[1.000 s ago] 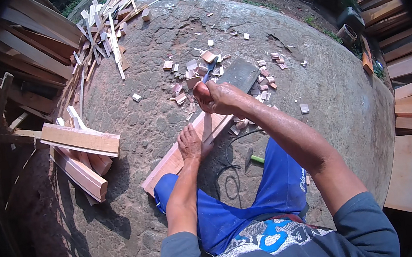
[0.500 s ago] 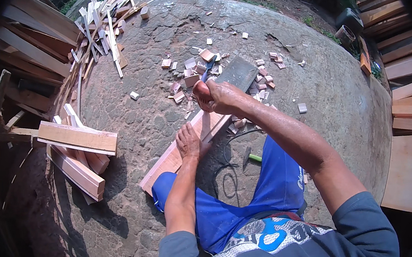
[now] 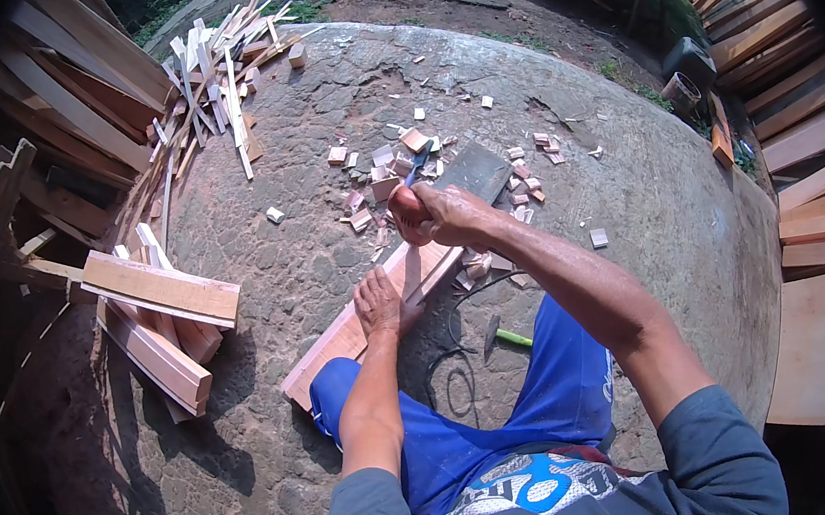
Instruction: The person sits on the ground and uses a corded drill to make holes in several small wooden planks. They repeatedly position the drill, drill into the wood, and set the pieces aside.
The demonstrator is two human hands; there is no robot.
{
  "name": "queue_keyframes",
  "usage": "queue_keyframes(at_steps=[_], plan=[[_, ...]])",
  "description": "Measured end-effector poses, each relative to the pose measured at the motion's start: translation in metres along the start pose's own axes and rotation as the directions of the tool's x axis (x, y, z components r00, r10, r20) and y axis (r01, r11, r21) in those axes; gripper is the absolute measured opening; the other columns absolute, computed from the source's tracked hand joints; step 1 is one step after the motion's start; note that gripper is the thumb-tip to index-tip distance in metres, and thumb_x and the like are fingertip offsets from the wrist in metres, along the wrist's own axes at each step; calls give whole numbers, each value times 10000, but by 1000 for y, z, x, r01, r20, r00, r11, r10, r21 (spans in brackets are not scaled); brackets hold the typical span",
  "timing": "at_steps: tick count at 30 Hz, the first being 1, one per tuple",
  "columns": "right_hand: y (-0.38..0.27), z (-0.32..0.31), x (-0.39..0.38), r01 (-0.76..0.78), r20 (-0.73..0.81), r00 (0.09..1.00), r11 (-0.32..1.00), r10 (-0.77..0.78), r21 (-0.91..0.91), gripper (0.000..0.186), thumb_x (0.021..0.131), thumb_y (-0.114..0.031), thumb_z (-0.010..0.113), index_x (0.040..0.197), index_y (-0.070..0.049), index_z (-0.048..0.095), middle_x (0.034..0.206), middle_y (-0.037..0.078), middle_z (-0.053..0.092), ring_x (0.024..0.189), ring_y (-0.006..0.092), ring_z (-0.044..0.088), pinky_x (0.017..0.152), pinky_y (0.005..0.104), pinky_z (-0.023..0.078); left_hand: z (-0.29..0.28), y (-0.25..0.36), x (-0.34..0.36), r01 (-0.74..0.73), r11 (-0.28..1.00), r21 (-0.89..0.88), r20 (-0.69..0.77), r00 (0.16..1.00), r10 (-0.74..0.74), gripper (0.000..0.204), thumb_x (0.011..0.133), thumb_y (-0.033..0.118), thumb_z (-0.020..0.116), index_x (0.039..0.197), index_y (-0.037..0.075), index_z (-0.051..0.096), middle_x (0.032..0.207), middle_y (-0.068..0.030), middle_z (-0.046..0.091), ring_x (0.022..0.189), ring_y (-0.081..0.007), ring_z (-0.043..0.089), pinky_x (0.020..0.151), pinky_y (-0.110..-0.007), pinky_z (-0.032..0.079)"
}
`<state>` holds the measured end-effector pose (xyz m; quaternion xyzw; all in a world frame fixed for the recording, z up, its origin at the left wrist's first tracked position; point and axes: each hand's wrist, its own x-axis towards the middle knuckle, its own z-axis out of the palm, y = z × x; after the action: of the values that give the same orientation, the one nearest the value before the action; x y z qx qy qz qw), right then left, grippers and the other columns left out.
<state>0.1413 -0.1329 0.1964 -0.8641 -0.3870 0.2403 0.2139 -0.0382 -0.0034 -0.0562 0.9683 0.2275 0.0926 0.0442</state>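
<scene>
A long reddish plank [image 3: 330, 349] lies slantwise on the ground, its near end by my left knee. My left hand [image 3: 378, 303] rests on the plank with its fingers laid flat over the top. Farther along, my right hand [image 3: 459, 217] is closed around a tool [image 3: 408, 205] with a rounded reddish-brown part and a narrow bluish part reaching away from me. The tool's exact kind, and whether it touches the plank, cannot be made out. Beyond my right hand lies a flat dark-grey slab [image 3: 479, 172].
Small wood offcuts [image 3: 384, 189] are scattered around the plank's far end. A green-handled hammer [image 3: 511, 338] and a dark cord [image 3: 455, 354] lie between my legs. Stacked planks [image 3: 159, 289] stand at left, thin strips [image 3: 234, 105] farther back. More boards [image 3: 818, 223] line the right.
The view has tilted slightly, so the ground and offcuts sit a little lower in the picture. Both hands keep nearly the same places on and over the plank.
</scene>
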Motion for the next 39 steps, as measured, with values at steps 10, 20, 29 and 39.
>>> queue_keyframes(at_steps=[10,20,29,39], plan=[[-4,-17,-11,2,-13,1000,1000,-2,0,482,909,-183,739,1341,-73,556,1054,254,746,1020,443,738,855,522,550,-24,11,-3,25,998,-58,131,991,-18,1303,596,645,931,1575,-9,373,1513,-167,506,1422,-350,471,1240,-514,316],[-10,-13,5,-24,-334,941,994,58,104,465,979,-323,678,1300,-64,463,1107,293,739,1053,532,708,875,585,574,-32,22,12,-18,999,-42,357,934,32,1378,697,679,900,1710,58,202,1651,-238,363,1523,-400,368,1265,-631,223],[44,6,-109,90,-476,875,938,86,335,885,925,-263,701,1671,-22,291,1289,369,696,1202,498,705,1055,512,562,-53,8,6,49,996,78,471,878,-80,1470,639,640,963,1741,134,132,1719,-199,323,1563,-456,347,1258,-669,283],[122,33,-143,-111,-453,845,921,285,372,914,917,-296,713,1666,12,288,1276,376,701,1178,496,716,1052,529,556,-66,-53,84,382,646,-661,707,605,366,1209,681,361,995,1690,115,376,1637,-138,521,1528,-275,462,1260,-414,355]])
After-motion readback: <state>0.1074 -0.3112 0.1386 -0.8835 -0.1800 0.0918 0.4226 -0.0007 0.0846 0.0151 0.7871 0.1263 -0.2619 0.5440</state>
